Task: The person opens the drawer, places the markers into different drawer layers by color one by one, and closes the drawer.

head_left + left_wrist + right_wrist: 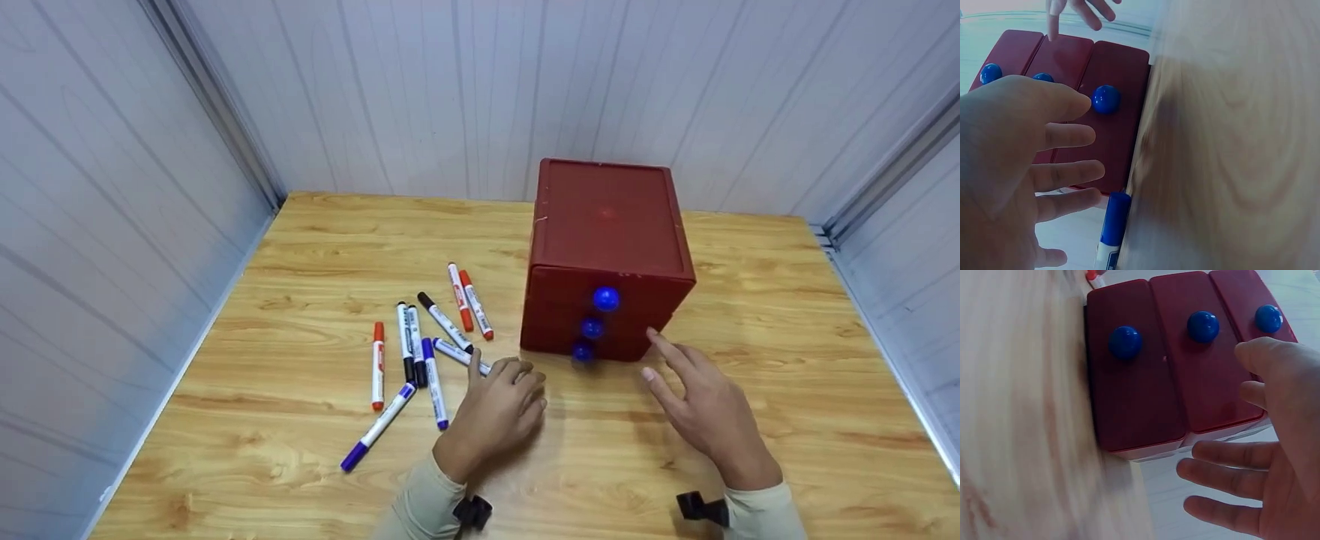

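Note:
A dark red box (611, 225) with three drawer fronts, each with a blue round knob (606, 298), stands on the wooden table. The left hand (499, 409) hovers with spread, slightly bent fingers left of the box front, near a blue-capped marker (450, 352); it holds nothing. The right hand (709, 405) is at the box's right front corner, fingers extended, holding nothing; whether a fingertip touches the box is unclear. In the left wrist view the left hand (1033, 152) is before the knobs (1105, 99). The right wrist view shows the right hand (1275, 439) beside the drawer fronts (1134, 394).
Several red, black and blue markers lie left of the box, among them a red one (378, 367) and a blue one (379, 426) at the front left. Pale panelled walls (420, 97) enclose the table (247, 450) at the back and sides.

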{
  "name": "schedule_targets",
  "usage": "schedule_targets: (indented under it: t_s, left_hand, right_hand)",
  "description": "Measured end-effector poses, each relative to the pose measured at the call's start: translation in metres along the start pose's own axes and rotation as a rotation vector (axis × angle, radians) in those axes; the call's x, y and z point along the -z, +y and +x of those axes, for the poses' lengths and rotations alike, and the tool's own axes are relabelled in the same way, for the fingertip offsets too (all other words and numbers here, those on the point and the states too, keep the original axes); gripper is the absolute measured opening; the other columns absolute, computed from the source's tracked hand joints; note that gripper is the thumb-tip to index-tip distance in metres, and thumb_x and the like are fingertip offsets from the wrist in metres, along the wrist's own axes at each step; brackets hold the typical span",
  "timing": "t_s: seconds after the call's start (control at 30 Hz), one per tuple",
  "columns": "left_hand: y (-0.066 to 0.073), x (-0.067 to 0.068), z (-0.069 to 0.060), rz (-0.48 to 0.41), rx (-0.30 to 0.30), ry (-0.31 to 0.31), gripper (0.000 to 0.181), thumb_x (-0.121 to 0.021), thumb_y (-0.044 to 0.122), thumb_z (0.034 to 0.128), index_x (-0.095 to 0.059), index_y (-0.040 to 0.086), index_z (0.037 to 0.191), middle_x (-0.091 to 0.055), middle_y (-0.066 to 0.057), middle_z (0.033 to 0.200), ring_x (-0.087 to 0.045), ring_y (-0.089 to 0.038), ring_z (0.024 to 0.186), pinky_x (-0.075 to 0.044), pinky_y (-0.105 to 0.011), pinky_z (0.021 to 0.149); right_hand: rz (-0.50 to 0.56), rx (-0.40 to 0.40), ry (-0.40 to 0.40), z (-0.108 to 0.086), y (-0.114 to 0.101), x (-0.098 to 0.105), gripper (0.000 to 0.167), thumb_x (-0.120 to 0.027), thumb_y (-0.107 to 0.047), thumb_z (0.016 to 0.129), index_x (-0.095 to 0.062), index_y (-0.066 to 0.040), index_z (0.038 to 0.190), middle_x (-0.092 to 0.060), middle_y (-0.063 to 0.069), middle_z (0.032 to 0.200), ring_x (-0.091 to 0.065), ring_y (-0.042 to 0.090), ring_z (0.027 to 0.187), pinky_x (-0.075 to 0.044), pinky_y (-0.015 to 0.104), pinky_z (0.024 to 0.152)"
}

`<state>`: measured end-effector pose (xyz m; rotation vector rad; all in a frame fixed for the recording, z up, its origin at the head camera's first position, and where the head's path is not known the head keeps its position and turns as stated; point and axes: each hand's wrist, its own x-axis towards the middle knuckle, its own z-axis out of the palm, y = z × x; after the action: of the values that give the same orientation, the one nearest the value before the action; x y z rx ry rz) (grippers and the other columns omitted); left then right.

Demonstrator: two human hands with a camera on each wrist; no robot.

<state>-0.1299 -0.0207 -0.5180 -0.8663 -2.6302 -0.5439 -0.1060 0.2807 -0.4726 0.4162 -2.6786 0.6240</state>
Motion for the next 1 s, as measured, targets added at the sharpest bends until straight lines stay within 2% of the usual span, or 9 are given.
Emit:
schedule_targets:
  t_s: [0.1,0.2,0.27,0.33,0.5,0.63,0.8,0.87,1.0]
  left_hand:
    - [0.001,0.000,0.005,-0.055,-0.025,0.064,0.021,-0.067,0.026,0.0924,-0.074,0.016,0.110,-0.068,-0.002,0.114,-0.063,-0.020,0.108,-0.040,-0.058,0.101]
    - [0.004,-0.002,0.012,-0.101,-0.060,0.148,0.019,-0.069,0.021,0.0902,-0.075,0.013,0.106,-0.068,-0.001,0.109,-0.066,-0.018,0.096,-0.051,-0.039,0.086]
    - [0.006,-0.004,0.016,-0.109,-0.077,0.188,0.017,-0.069,0.020,0.0889,-0.075,0.013,0.103,-0.068,0.000,0.104,-0.066,-0.017,0.089,-0.052,-0.034,0.075]
    - [0.009,-0.005,0.019,-0.102,-0.086,0.206,0.016,-0.069,0.020,0.0887,-0.075,0.014,0.101,-0.067,0.001,0.101,-0.066,-0.017,0.084,-0.052,-0.032,0.070]
    - [0.015,-0.005,0.019,-0.090,-0.081,0.187,0.017,-0.068,0.022,0.0901,-0.076,0.015,0.104,-0.066,0.003,0.096,-0.065,-0.015,0.078,-0.053,-0.031,0.066]
    - [0.021,-0.002,0.019,-0.059,-0.089,0.139,0.019,-0.067,0.025,0.0914,-0.075,0.017,0.106,-0.067,0.004,0.096,-0.067,-0.015,0.079,-0.053,-0.031,0.067]
    - [0.028,0.008,0.027,-0.054,-0.086,0.105,0.019,-0.066,0.027,0.0928,-0.075,0.017,0.106,-0.070,0.004,0.099,-0.068,-0.014,0.085,-0.055,-0.031,0.069]
    - [0.031,0.011,0.031,-0.066,-0.079,0.115,0.018,-0.066,0.025,0.0925,-0.075,0.017,0.106,-0.070,0.003,0.096,-0.067,-0.014,0.082,-0.055,-0.030,0.067]
    - [0.033,0.010,0.038,-0.103,-0.054,0.148,0.017,-0.065,0.024,0.0933,-0.075,0.016,0.104,-0.069,0.004,0.094,-0.067,-0.012,0.080,-0.055,-0.028,0.065]
  right_hand:
    - [0.018,0.011,0.046,0.004,-0.003,0.006,0.047,-0.066,-0.023,0.097,-0.057,-0.016,0.143,-0.068,0.011,0.114,-0.068,0.028,0.093,-0.054,0.050,0.065]
    - [0.030,0.009,0.114,0.011,-0.005,0.014,0.039,-0.067,-0.019,0.096,-0.065,-0.011,0.134,-0.071,0.008,0.107,-0.068,0.024,0.090,-0.053,0.048,0.067]
    - [0.032,0.010,0.154,0.016,-0.007,0.019,0.034,-0.067,-0.018,0.096,-0.068,-0.010,0.129,-0.072,0.006,0.103,-0.069,0.022,0.088,-0.052,0.045,0.068]
    - [0.025,0.024,0.191,0.020,-0.008,0.023,0.031,-0.067,-0.018,0.096,-0.071,-0.009,0.125,-0.073,0.006,0.102,-0.069,0.020,0.086,-0.052,0.041,0.068]
    - [0.034,0.074,0.326,0.027,-0.009,0.025,0.019,-0.071,-0.009,0.091,-0.076,-0.005,0.108,-0.073,0.005,0.091,-0.068,0.018,0.076,-0.048,0.024,0.069]
    - [0.074,0.070,0.438,0.031,-0.008,0.026,0.011,-0.071,-0.005,0.088,-0.078,-0.003,0.097,-0.072,0.005,0.083,-0.066,0.020,0.070,-0.045,0.015,0.071]
    - [0.124,0.014,0.495,0.044,-0.010,0.031,0.013,-0.067,-0.007,0.092,-0.077,-0.002,0.098,-0.073,0.007,0.084,-0.065,0.020,0.069,-0.044,0.011,0.071]
    - [0.144,-0.010,0.508,0.048,-0.010,0.032,0.014,-0.066,-0.007,0.093,-0.077,-0.001,0.100,-0.073,0.008,0.085,-0.065,0.020,0.069,-0.043,0.008,0.072]
    - [0.191,-0.082,0.557,0.056,-0.012,0.030,0.018,-0.066,-0.008,0.093,-0.075,-0.001,0.107,-0.073,0.009,0.085,-0.064,0.012,0.071,-0.043,0.007,0.071]
